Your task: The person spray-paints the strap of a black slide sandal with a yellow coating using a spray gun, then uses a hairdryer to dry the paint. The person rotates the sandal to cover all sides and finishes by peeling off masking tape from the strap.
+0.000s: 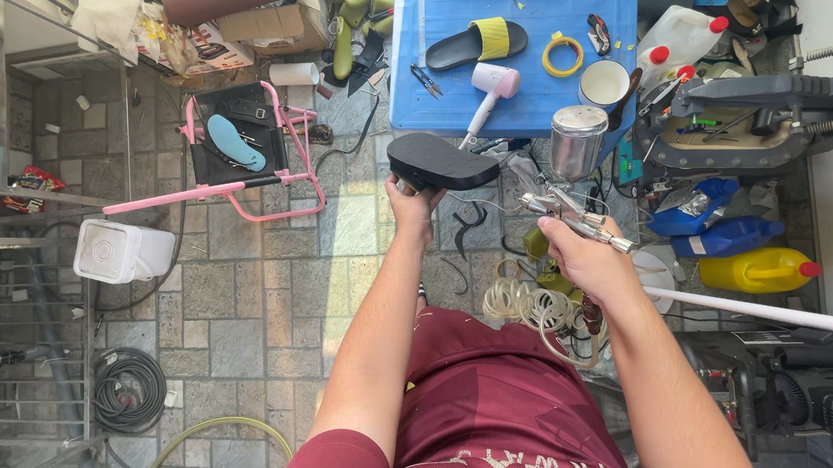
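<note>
My left hand [410, 207] grips a black shoe sole [440, 162] by its near end and holds it out flat over the stone floor. In my right hand [579, 253] is a metal spray gun [571, 165] with a shiny cup on top, its nozzle pointing left toward the sole. A coiled pale hose [534, 309] hangs below the gun. Both forearms reach forward from my dark red shirt.
A blue table [521, 54] ahead carries a black and yellow sandal [476, 43], a white hair dryer [489, 92], a yellow tape ring [561, 54] and a cup [604, 82]. Blue and yellow jugs [739, 246] stand at right; a pink stool frame [238, 149] and a white box [122, 250] at left.
</note>
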